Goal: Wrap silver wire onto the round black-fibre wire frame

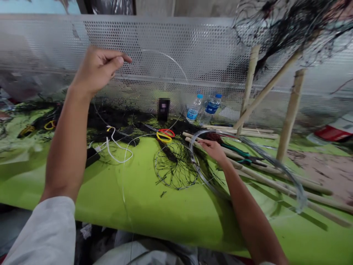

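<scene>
My left hand (103,70) is raised at the upper left, thumb and index finger pinched together. A thin clear plastic line (173,60) arcs in a wide loop beside its fingertips; the exact contact is faint. Lower right, my right hand (212,149) has its fingers closed on a coil of clear line (197,167), just above wooden sticks. Left of the coil, a round piece of black netting (176,171) lies on the green table cover (171,213). Scissors with red and yellow handles (164,136) rest behind the netting. Green-handled pliers (245,156) lie right of my right hand.
Two water bottles (194,108) stand before a perforated metal panel (149,33). Wooden sticks (289,187) lie on the right, near upright wooden posts (291,114). A white cable (118,161), a small dark box (163,109) and heaped black netting (121,114) occupy the left and back.
</scene>
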Motion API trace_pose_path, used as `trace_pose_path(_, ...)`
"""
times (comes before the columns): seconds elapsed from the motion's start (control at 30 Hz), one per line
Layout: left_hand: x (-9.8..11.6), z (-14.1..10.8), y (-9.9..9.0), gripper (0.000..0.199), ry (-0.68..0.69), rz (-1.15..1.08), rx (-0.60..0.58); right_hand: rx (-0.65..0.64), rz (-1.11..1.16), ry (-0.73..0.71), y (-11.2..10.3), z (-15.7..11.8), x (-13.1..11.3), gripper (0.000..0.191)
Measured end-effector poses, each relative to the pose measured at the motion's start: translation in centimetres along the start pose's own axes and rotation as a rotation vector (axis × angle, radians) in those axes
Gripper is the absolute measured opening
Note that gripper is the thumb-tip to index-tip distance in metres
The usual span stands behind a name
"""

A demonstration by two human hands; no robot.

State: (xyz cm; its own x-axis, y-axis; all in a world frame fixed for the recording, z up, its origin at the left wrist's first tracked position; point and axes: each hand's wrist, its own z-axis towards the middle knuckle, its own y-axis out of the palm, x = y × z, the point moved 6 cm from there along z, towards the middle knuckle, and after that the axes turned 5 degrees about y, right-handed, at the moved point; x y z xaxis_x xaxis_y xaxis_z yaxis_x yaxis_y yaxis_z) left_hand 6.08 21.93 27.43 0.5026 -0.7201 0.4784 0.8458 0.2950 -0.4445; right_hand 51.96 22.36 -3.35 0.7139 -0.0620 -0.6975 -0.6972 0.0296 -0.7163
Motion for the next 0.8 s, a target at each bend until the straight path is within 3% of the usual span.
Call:
trace_pose_path(0.1,-0.1,-0.6,1.3,0.025,-0.132,-0.173,-0.146,-0.05,0.106,0.006,0.5,-0.1,-0.1,0.036)
trace_pose_path(0.2,-0.9,-1.6,2.9,0.022,-0.24,-0.281,-0.151,-0.091,0.264,0.021,1.0,-0.3,-0.3,0.036)
trace_pose_path(0.37,-4.9,-5.7,8.9,0.018,-0.468,-0.433,-0.208,-0.166,0.568,0.014,0.8,-1.3,-2.2,0.035)
trace_pose_path(0.5,-7.9,-9.6,12.8,0.018,-0.532,-0.464,-0.237,-0.17,0.774,-0.006,-0.9,-2.1,-4.5,0.038)
trace_pose_path(0.63,-9.5,-11.9,13.7,0.023,-0.543,-0.431,-0.245,-0.129,0.88,-0.009,-3.1,-2.8,-6.1,0.041)
trace_pose_path(0.8,-10.4,-12.8,12.8,0.023,-0.51,-0.283,-0.231,-0.168,0.915,-0.035,-4.8,-4.1,-8.5,0.046)
